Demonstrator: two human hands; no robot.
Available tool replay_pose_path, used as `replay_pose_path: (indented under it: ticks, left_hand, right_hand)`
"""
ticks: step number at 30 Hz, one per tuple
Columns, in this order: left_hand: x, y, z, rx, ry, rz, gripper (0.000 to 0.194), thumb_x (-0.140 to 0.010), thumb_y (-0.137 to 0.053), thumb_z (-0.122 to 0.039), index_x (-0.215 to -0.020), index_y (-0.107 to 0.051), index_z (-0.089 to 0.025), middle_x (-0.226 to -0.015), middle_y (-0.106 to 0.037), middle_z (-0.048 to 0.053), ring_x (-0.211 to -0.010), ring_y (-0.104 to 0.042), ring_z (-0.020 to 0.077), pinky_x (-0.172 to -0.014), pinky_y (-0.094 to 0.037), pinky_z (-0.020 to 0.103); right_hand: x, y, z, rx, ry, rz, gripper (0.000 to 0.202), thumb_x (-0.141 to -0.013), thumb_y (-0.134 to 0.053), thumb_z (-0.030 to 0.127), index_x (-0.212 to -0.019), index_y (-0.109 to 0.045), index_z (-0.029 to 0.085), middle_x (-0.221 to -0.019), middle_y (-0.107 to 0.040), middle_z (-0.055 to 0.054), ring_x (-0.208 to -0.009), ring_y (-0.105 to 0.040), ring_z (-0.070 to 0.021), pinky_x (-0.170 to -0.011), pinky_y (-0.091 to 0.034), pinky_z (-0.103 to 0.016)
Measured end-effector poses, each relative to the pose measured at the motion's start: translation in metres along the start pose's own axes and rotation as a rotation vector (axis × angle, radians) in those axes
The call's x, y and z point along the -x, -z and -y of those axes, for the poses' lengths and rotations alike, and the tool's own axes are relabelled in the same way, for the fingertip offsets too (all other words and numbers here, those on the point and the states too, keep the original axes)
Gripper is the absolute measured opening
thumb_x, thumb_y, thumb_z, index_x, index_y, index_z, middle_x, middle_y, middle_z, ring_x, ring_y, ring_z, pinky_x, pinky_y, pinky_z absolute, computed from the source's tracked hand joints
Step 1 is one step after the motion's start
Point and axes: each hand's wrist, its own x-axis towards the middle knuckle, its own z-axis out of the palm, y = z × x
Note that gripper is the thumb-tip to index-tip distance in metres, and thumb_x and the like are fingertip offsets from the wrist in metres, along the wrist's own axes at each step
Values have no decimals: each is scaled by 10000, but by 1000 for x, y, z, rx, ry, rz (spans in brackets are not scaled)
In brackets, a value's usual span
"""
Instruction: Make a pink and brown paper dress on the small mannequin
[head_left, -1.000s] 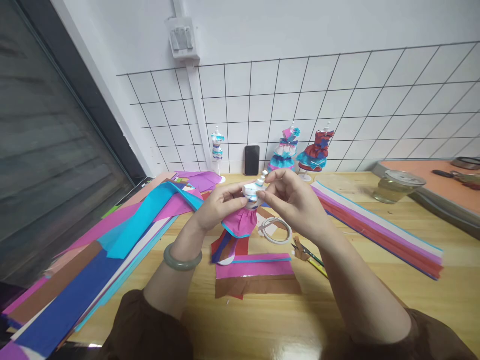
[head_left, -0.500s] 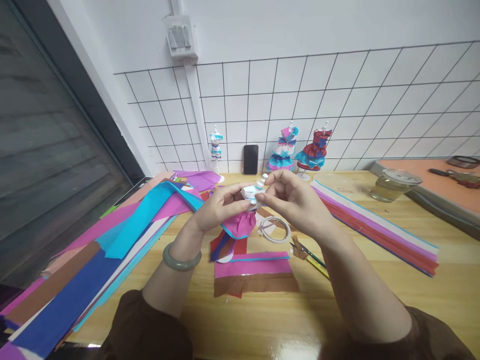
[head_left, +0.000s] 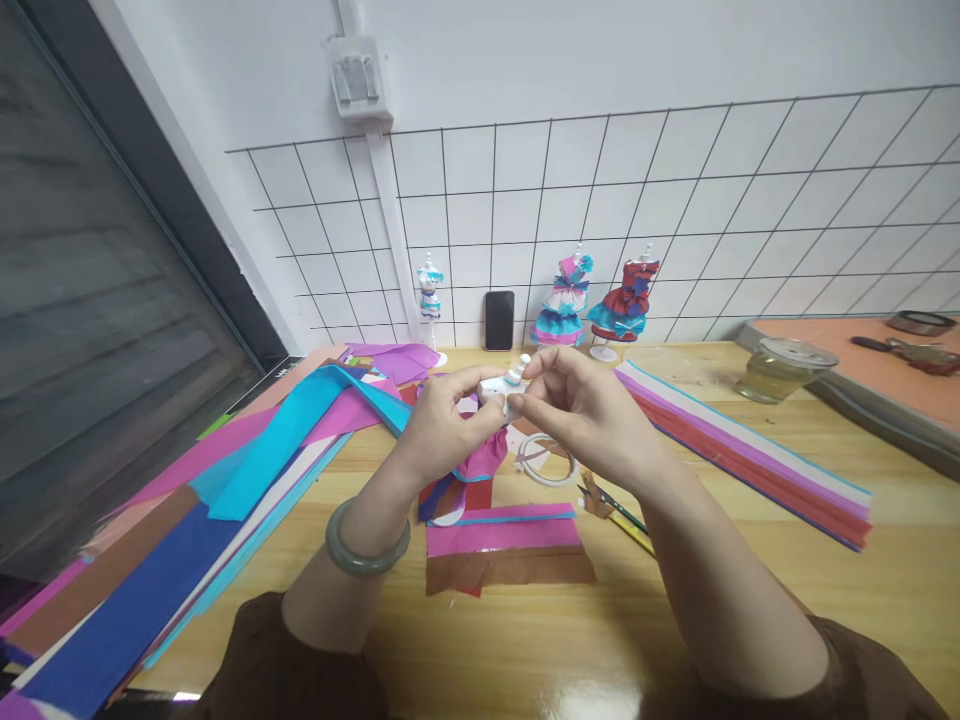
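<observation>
Between my two hands is a small white dress form [head_left: 496,386] with a knobbed neck, tilted, wearing a pink skirt [head_left: 484,456] with a blue hem. My left hand [head_left: 448,420] is closed around its left side, thumb across the front. My right hand [head_left: 581,405] pinches at the upper right of the torso, just below the neck; whether a small scrap is between those fingertips I cannot tell. Under the hands lie a roll of tape [head_left: 548,460] and a pink and brown paper strip [head_left: 506,550]. Scissors [head_left: 619,508] rest beside my right forearm.
Long coloured paper strips [head_left: 262,440] cover the table's left side. A folded striped bundle [head_left: 750,455] lies at the right, near a cup of pale liquid [head_left: 784,370]. Along the wall stand a phone [head_left: 499,321] and three small dress forms, one in a red dress [head_left: 631,300].
The dress form has tipped a little, and my left thumb has shifted over its front, hiding more of it. The whole view has moved slightly.
</observation>
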Motion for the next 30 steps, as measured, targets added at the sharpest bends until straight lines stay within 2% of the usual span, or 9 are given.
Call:
replay_pose_path:
  ticks: [3,7,13,22,30]
  left_hand:
    - [1,1,-1,15,18,-15,299,-777,-512,-213,-1049,-622,-154,-795,-631,27,-733,-577,139,-645,-471,241]
    - [1,3,1,69,31,-13,313,-776,-505,-206,-1060,-620,-142,-809,-650,43,-713,-587,139,-620,-482,239]
    - [2,9,1,-31,-11,-23,348,-756,-516,-166,-1090,-613,-178,-894,-659,39,-780,-590,141,-709,-490,258]
    - [3,15,3,-31,6,23,366,-790,-507,-222,-1146,-581,-187,-1007,-644,65,-848,-586,165,-743,-488,285]
    - [3,16,5,22,42,40,375,-802,-506,-238,-1170,-564,-192,-1000,-643,64,-846,-586,166,-737,-488,287]
  right_hand:
    - [2,-1,1,19,-12,7,170,-800,-566,242,-927,-457,212,-581,-431,69,-449,-403,-69,-390,-321,-180]
    - [5,-1,3,69,-44,9,168,-817,-534,251,-964,-460,218,-603,-495,46,-462,-452,-86,-388,-349,-188]
    - [9,2,7,137,-91,15,185,-823,-529,274,-991,-472,225,-652,-578,11,-531,-544,-125,-417,-403,-214]
    - [7,2,0,124,-92,19,217,-821,-546,334,-994,-475,223,-707,-607,-7,-608,-608,-150,-462,-455,-231]
    - [6,2,-3,155,-37,29,207,-839,-524,310,-1028,-517,225,-729,-611,-16,-661,-607,-167,-496,-474,-259]
